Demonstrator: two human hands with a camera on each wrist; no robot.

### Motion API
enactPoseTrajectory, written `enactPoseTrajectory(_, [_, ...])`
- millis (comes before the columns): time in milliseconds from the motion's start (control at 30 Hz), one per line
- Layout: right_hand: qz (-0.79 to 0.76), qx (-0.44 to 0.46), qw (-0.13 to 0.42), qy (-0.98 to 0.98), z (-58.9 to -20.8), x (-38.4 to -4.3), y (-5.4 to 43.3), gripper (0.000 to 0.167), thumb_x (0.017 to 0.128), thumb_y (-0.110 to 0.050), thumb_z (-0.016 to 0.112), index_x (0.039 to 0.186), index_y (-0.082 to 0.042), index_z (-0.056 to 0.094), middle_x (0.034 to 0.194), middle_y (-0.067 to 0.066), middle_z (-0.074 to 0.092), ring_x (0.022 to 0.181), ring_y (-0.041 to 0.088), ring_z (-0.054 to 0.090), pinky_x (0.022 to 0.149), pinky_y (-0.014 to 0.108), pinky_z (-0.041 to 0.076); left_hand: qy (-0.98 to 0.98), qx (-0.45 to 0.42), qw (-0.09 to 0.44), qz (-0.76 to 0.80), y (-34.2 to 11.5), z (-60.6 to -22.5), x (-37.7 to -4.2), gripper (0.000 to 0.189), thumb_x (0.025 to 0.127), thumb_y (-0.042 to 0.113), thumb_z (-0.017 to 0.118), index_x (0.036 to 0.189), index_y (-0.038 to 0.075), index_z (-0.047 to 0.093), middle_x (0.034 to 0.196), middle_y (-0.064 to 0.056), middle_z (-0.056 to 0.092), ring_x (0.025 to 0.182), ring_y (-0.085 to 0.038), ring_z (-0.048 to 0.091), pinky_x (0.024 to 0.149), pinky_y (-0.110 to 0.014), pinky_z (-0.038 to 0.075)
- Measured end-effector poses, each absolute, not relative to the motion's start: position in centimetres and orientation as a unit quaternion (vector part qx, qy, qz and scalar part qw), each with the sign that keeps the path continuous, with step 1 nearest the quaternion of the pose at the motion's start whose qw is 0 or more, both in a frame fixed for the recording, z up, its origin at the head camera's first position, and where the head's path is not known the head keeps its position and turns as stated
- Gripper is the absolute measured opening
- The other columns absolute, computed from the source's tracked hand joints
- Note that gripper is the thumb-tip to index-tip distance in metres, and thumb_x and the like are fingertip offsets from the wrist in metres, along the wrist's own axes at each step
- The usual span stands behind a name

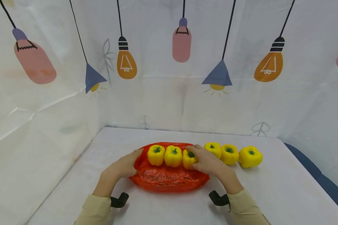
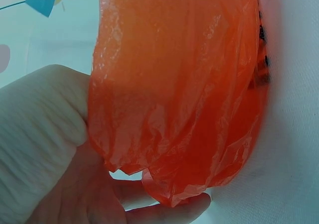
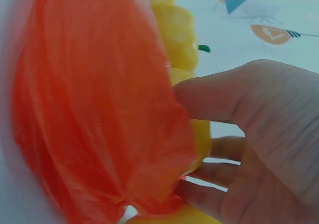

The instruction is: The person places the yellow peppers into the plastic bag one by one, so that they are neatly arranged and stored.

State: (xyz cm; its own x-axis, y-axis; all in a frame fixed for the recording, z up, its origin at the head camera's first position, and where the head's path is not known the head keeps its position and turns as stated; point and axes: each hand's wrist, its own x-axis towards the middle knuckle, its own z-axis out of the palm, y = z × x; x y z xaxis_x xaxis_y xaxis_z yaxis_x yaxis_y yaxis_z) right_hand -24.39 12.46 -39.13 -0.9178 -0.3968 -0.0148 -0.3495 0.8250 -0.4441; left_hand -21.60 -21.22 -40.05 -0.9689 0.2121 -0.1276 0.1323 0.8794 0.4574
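A red plastic bag [image 1: 169,178] lies spread on the white table, with three yellow bell peppers in a row along its opening: a left one [image 1: 156,155], a middle one [image 1: 173,156] and a right one [image 1: 189,158]. My left hand [image 1: 124,165] holds the bag's left end; in the left wrist view its fingers [image 2: 169,211] reach round the bag's crumpled edge, and the thumb tip is hidden behind the film. My right hand [image 1: 207,159] grips the right bell pepper, thumb on the near side and fingers on the far side, right at the bag's rim.
Three more yellow bell peppers stand on the table right of the bag: one [image 1: 213,149] just beyond my right hand, another [image 1: 230,154] beside it, and a third [image 1: 250,157] farthest right. A white wall sheet [image 1: 157,103] with printed lamps hangs behind the table [image 1: 281,187].
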Motion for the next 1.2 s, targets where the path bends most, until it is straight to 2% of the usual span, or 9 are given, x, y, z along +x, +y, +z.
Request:
enactPoseTrajectory(300, [-0.233, -0.223, 0.042, 0.946, -37.6, -23.8, 13.3, 0.062, 0.088, -0.018, 0.072, 0.146, -0.021, 0.049, 0.146, 0.003, 0.05, 0.124, 0.023, 0.055, 0.106, 0.052, 0.049, 0.965, 0.093, 0.084, 0.229, -21.3, -40.1, -21.4, 0.084, 0.082, 0.007, 0.074, 0.155, 0.009, 0.033, 0.16, -0.013, 0.037, 0.148, -0.037, 0.033, 0.116, -0.06, 0.033])
enactPoseTrajectory(500, [-0.233, -0.25, 0.001, 0.94, -36.4, -24.0, 14.8, 0.058, 0.089, -0.015, 0.07, 0.144, -0.017, 0.051, 0.146, 0.007, 0.052, 0.129, 0.031, 0.053, 0.103, 0.054, 0.051, 0.967, 0.089, 0.082, 0.224, -21.4, -40.1, -21.2, 0.083, 0.082, 0.007, 0.073, 0.155, 0.009, 0.033, 0.16, -0.012, 0.037, 0.147, -0.037, 0.035, 0.116, -0.06, 0.034])
enactPoseTrajectory(667, [-0.233, -0.237, -0.02, 0.943, -35.8, -24.5, 16.3, 0.058, 0.087, -0.013, 0.068, 0.143, -0.017, 0.052, 0.146, 0.011, 0.052, 0.129, 0.034, 0.052, 0.102, 0.057, 0.05, 0.968, 0.09, 0.077, 0.223, -21.4, -40.1, -21.3, 0.083, 0.082, 0.006, 0.072, 0.155, 0.009, 0.034, 0.16, -0.011, 0.037, 0.146, -0.036, 0.037, 0.116, -0.059, 0.035])
enactPoseTrajectory(1200, [-0.198, -0.193, -0.004, 0.961, -37.7, -26.6, 19.3, 0.065, 0.084, -0.01, 0.07, 0.145, -0.012, 0.049, 0.147, 0.02, 0.047, 0.128, 0.041, 0.05, 0.104, 0.062, 0.045, 0.968, 0.081, 0.085, 0.221, -21.1, -39.9, -21.4, 0.082, 0.083, 0.008, 0.072, 0.155, 0.011, 0.034, 0.16, -0.011, 0.037, 0.145, -0.035, 0.038, 0.115, -0.059, 0.037])
